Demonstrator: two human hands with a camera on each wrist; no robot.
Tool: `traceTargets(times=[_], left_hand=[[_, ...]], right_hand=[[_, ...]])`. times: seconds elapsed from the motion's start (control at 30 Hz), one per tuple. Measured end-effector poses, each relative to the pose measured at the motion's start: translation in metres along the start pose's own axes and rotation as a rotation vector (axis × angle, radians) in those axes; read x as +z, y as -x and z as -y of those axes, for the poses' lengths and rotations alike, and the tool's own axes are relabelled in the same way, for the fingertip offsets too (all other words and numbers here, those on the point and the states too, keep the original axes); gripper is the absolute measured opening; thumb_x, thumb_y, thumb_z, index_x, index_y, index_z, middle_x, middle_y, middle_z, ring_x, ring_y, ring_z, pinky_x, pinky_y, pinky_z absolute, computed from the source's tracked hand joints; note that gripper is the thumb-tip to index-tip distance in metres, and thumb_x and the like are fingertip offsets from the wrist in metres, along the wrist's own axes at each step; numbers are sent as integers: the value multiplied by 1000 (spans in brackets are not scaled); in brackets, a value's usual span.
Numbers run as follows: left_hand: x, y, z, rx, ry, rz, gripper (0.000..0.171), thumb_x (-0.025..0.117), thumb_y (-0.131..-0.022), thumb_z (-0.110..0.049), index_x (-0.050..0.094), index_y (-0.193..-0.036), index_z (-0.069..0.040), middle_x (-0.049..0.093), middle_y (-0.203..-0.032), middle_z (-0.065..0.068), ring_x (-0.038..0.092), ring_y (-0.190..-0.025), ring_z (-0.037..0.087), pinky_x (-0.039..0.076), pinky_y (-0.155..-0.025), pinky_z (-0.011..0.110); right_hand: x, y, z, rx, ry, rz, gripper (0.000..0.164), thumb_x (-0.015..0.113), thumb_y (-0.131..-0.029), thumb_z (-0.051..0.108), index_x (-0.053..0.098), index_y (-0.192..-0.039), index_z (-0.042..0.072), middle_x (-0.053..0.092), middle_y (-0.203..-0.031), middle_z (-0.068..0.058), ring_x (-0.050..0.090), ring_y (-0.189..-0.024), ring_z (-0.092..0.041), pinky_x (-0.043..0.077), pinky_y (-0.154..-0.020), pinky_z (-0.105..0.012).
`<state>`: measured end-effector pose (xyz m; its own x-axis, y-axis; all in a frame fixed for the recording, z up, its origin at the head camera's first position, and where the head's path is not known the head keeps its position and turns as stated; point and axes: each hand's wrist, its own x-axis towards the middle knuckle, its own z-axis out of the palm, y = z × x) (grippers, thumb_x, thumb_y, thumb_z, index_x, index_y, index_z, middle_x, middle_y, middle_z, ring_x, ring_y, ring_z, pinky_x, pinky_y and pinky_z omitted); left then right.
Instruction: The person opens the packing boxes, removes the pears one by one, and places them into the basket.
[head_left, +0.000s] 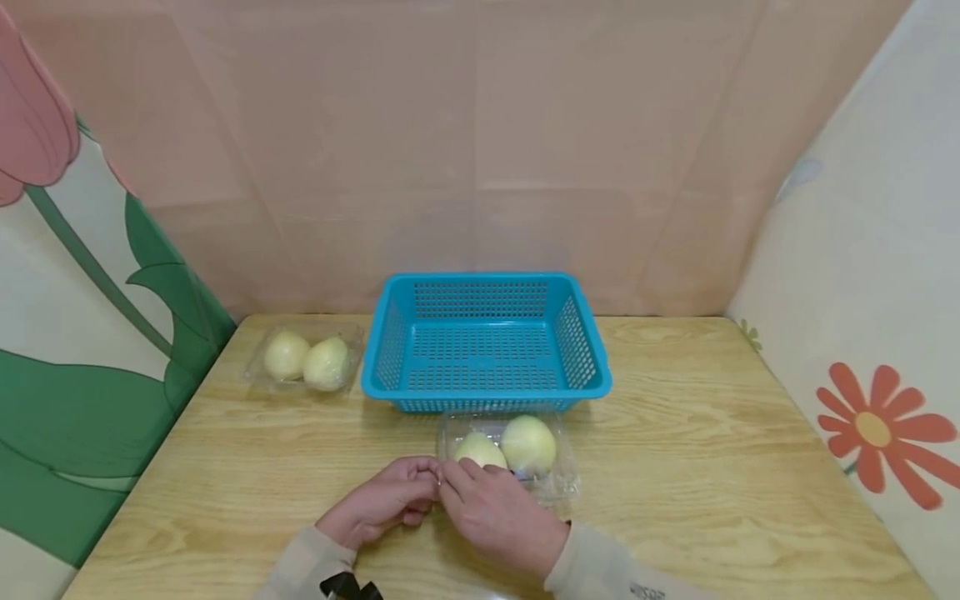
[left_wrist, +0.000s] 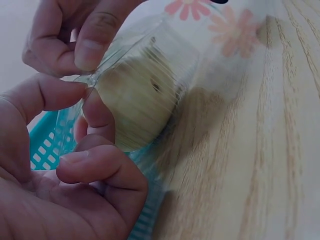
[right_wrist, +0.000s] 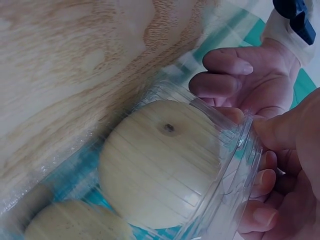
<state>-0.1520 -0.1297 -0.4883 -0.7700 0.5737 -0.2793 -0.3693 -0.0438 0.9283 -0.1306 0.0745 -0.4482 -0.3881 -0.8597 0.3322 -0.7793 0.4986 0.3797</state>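
Just in front of the blue basket (head_left: pixel 487 394), the left hand (head_left: pixel 388 502) and right hand (head_left: pixel 501 515) pinch the near-left edge of a clear box (head_left: pixel 564 485) of pale fruits (head_left: pixel 528 446), likely prying it open, which next calls for a parting pull.

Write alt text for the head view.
A person's left hand and right hand pinch the left edge of a clear plastic box holding two round pale-yellow fruits. Behind it stands a bright blue rectangular perforated plastic basket; left of the basket, a second clear plastic box holds two more such fruits, all on a light wood-grain table.
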Motion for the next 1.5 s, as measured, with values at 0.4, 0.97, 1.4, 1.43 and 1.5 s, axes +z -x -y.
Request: traceTargets(times=[0.4,0.97,1.4,1.43,1.5], left_hand=[[1,-1,-2,-2,21,-19,10,55,-86,-2,55,-93,-10,46,-67,-7,34,-55,4,29,-49,17],[-1,-1,-2,37,58,23,9,55,-89,-2,55,-96,-7,64,-91,1,63,-82,12,56,-74,24],[-5,-5,3,49,90,65,11,58,-94,-3,54,-103,-6,64,-99,2,64,-87,14,56,-84,30],[-5,-5,3,54,84,63,12,58,-93,-3,54,-104,-5,64,-99,2,63,-87,13,56,-83,29],[-6,-6,3,66,75,53,12,57,-93,-2,53,-104,-6,64,-96,0,62,-84,12,55,-79,27]], right_hand=[[2,-1,2,8,14,10,28,63,-85,18,64,-110,8,57,-102,0,49,-79,-11,39,-54,-18],[7,-2,4,17,41,5,22,52,-92,21,64,-107,9,59,-106,-1,50,-81,-10,45,-58,-18],[9,0,5,35,11,9,27,54,-91,18,63,-112,5,55,-97,-1,48,-79,-11,42,-56,-18],[9,-1,5,36,14,13,27,54,-91,18,63,-113,5,55,-97,-1,47,-79,-11,43,-56,-18],[8,-2,4,33,22,23,27,52,-93,19,63,-113,5,55,-97,-1,47,-79,-11,42,-56,-17]])
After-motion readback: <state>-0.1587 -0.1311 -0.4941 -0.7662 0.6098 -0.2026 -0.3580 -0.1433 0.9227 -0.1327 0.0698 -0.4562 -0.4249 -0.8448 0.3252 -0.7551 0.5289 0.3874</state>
